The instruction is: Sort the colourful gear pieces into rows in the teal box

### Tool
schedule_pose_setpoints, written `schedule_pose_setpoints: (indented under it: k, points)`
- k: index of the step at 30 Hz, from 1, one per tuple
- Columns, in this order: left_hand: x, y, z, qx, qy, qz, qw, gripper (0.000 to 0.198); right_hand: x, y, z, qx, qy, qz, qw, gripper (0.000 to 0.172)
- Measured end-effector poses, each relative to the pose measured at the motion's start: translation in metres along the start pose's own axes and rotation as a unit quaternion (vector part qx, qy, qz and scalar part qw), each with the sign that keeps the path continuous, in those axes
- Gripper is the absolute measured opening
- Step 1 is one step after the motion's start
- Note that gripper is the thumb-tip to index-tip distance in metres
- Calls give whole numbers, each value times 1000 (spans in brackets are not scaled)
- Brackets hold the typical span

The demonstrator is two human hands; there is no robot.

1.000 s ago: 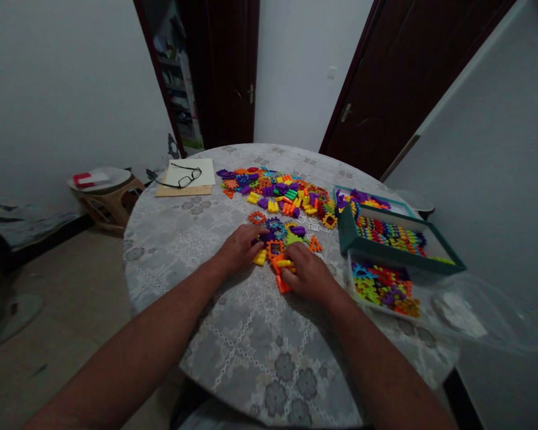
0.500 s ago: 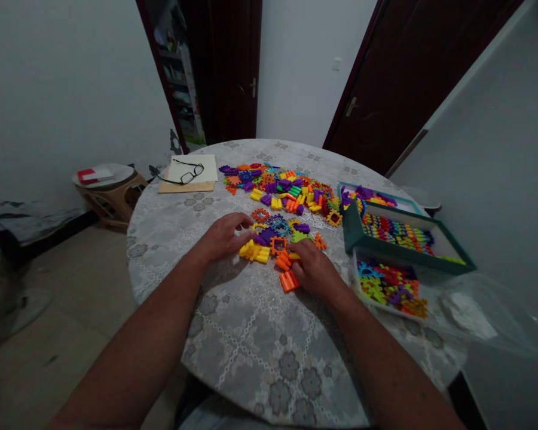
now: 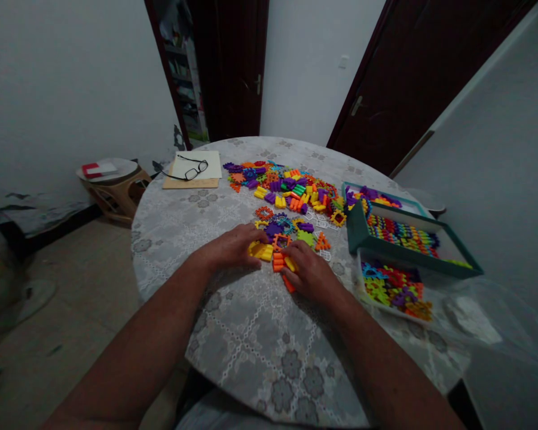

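My left hand [image 3: 232, 246] lies on the round table [image 3: 233, 334], its fingers curled over a cluster of yellow plastic pieces [image 3: 260, 251]. My right hand [image 3: 311, 273] is closed beside it, pinching a yellow piece [image 3: 289, 263] next to orange pieces [image 3: 278, 261], with another orange piece [image 3: 289, 284] under the palm. Just beyond the hands sits a small group of purple, blue, green and orange blocks [image 3: 291, 230]. A larger pile of coloured blocks [image 3: 287, 188] spreads further back.
A teal box [image 3: 403, 236] with rows of blocks and a tray of loose blocks [image 3: 394, 285] stand at the right. Glasses [image 3: 189, 170] rest on paper at the far left. A clear plastic bag [image 3: 479, 310] lies at the right edge. A low stool [image 3: 112, 185] stands on the floor.
My left hand slid in over the yellow pieces and gathered them toward the right hand. The right hand stayed on the orange and yellow pieces. The view shifted slightly.
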State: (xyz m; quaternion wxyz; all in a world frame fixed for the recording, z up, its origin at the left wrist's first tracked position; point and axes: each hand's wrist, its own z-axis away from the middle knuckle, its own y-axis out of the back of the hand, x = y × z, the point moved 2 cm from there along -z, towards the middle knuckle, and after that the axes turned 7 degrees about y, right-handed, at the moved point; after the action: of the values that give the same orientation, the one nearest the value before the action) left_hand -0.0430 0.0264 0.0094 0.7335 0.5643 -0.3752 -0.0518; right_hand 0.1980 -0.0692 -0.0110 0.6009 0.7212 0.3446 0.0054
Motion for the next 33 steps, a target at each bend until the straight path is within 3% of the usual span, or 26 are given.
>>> schedule_pose_setpoints:
  k: [7, 12, 13, 15, 18, 23, 27, 31, 33]
  points:
    - [-8, 0, -6, 15, -31, 24, 999, 52, 1, -1, 0, -8, -15, -34, 999, 17]
    - [-17, 16, 0, 31, 8, 17, 999, 65, 10, 27, 2, 55, -44, -116, 991, 17]
    - [-19, 20, 3, 29, 22, 20, 999, 68, 11, 34, 3, 40, -42, -144, 988, 20]
    - [-23, 25, 8, 9, 44, 20, 999, 70, 10, 45, 6, -47, -21, -194, 980, 21]
    - [-27, 26, 13, -34, 68, 2, 997, 64, 1, 53, 12, -177, 26, -199, 964, 11]
    - [-27, 19, 12, -55, 89, -18, 994, 47, -12, 47, 10, -155, 52, -111, 980, 9]
    - [-28, 25, 11, -52, 73, -3, 996, 31, -11, 40, 8, -130, 51, -81, 987, 15]
    - [-20, 39, 13, -66, 59, 43, 995, 36, -10, 40, 7, -174, 31, -44, 983, 8]
    - [-12, 39, 12, -82, 25, 98, 992, 43, -11, 41, 6, -205, 3, -25, 978, 14]
